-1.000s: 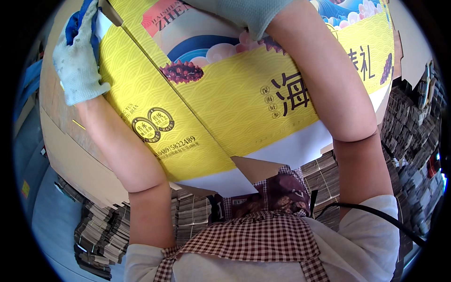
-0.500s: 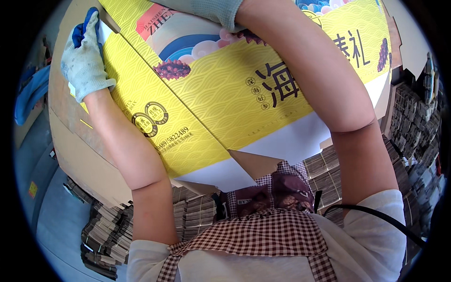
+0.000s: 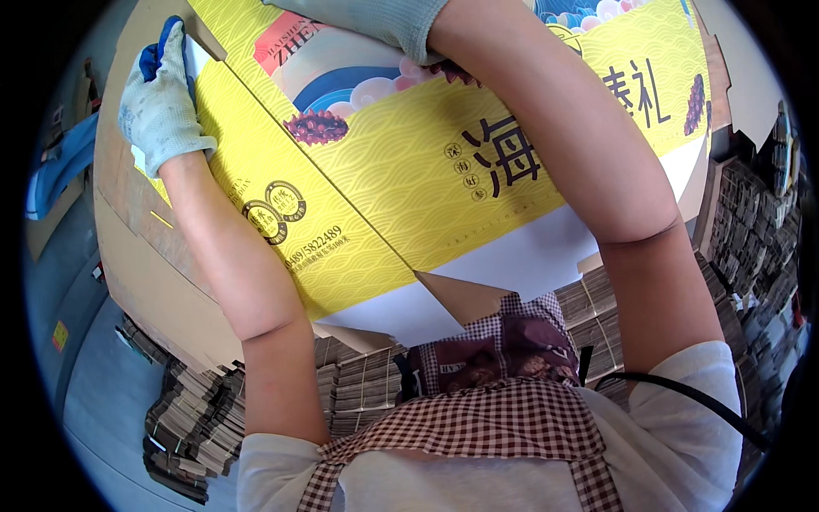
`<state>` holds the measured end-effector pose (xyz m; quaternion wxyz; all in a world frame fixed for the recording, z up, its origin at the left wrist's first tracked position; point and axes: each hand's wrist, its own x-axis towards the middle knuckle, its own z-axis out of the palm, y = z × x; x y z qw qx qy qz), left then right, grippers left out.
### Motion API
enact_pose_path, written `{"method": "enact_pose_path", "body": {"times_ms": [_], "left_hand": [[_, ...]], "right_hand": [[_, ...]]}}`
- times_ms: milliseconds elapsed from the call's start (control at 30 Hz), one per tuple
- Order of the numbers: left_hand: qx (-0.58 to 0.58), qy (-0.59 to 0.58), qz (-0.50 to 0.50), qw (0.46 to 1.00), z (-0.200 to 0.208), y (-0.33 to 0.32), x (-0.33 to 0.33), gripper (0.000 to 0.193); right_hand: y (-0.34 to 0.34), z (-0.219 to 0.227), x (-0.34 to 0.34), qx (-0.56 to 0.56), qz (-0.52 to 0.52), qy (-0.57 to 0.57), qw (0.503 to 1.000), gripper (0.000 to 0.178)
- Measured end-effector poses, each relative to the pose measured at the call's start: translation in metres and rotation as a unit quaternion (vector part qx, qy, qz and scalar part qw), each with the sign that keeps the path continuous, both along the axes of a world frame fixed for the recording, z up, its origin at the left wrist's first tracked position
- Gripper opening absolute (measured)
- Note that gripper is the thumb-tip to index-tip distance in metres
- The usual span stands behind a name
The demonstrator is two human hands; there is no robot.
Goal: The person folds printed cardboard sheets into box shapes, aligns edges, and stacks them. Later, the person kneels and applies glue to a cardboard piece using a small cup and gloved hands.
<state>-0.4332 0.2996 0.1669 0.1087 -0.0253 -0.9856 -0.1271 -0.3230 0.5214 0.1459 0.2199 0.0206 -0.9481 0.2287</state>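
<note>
A large yellow printed cardboard box blank (image 3: 375, 188), with wave lines, sea cucumber pictures and dark lettering, lies flat in front of me. My left hand (image 3: 166, 107), in a pale glove with blue-coated fingers, is at its far left edge beside a slot. Its fingers are close together and appear closed on the blank's edge. My right hand (image 3: 375, 21), in a similar glove, reaches across the far part of the blank. The top of the picture cuts off its fingers, so its grip is hidden. White-edged flaps (image 3: 401, 317) point towards me at the near side.
The blank rests on a brown board surface (image 3: 153, 273). Bundled stacks of flat cardboard stand below left (image 3: 200, 410), under the near edge and at the right (image 3: 751, 222). A blue cloth-like item (image 3: 64, 162) is at the far left. My checked apron (image 3: 478, 418) is close to the near flaps.
The view has shifted slightly, so the left hand and the blank's left part appear a little further right. Both hands keep about the same places on the blank.
</note>
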Motion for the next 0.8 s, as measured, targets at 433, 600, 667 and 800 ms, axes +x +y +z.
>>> {"method": "enact_pose_path", "body": {"times_ms": [433, 600, 667, 800], "left_hand": [[-0.015, 0.059, -0.011, 0.998, 0.009, 0.003, 0.029, 0.057], [-0.026, 0.079, -0.033, 0.996, 0.017, 0.011, 0.040, 0.050], [-0.009, 0.066, -0.034, 0.997, 0.013, 0.008, 0.040, 0.049], [-0.026, 0.099, -0.056, 0.993, 0.010, 0.007, 0.039, 0.048]], "right_hand": [[0.000, 0.011, 0.009, 0.055, 0.007, -0.023, 0.998, 0.057], [-0.002, 0.024, 0.013, 0.087, -0.005, -0.046, 0.995, 0.056], [-0.007, 0.020, 0.014, 0.137, -0.029, -0.032, 0.990, 0.057], [-0.005, 0.023, 0.013, 0.136, -0.026, -0.056, 0.989, 0.061]]}}
